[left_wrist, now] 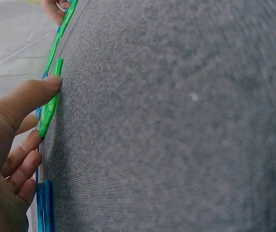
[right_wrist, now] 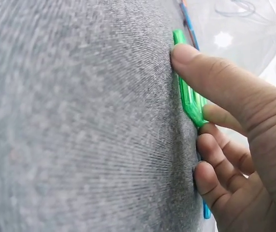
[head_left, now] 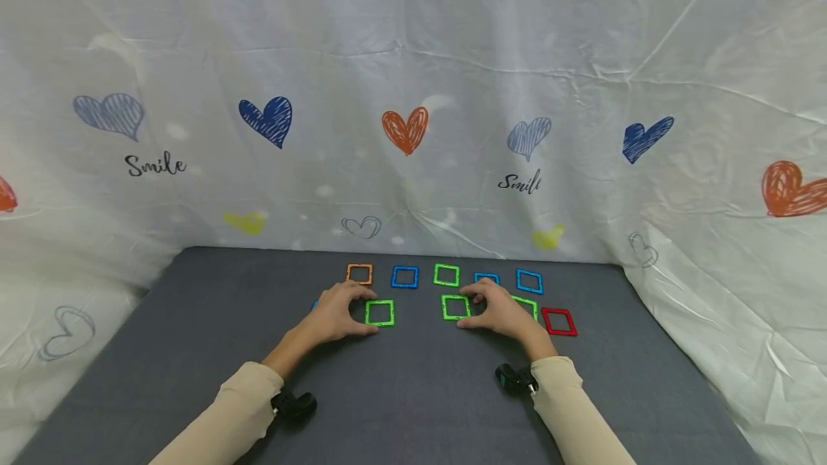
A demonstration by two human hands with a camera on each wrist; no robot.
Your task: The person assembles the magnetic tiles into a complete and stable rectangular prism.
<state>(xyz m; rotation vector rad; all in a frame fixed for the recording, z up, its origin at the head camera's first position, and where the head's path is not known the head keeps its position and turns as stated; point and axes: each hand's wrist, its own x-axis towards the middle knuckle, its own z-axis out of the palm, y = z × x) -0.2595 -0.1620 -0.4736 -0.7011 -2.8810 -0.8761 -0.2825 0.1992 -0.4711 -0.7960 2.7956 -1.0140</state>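
My left hand grips a green square frame by two opposite sides, thumb at the near side and forefinger at the far one. The left wrist view shows the thumb on that green frame close over the cloth. To the right, my right hand holds another green square frame the same way. Its thumb lies along the green edge in the right wrist view, other fingers curled behind. A blue piece is beside my left hand, mostly hidden by it in the head view.
Behind my hands lie orange, blue and green square frames, plus two more blue ones. Beside my right hand are a partly covered green frame and a red one. A hearts-printed curtain backs the grey table.
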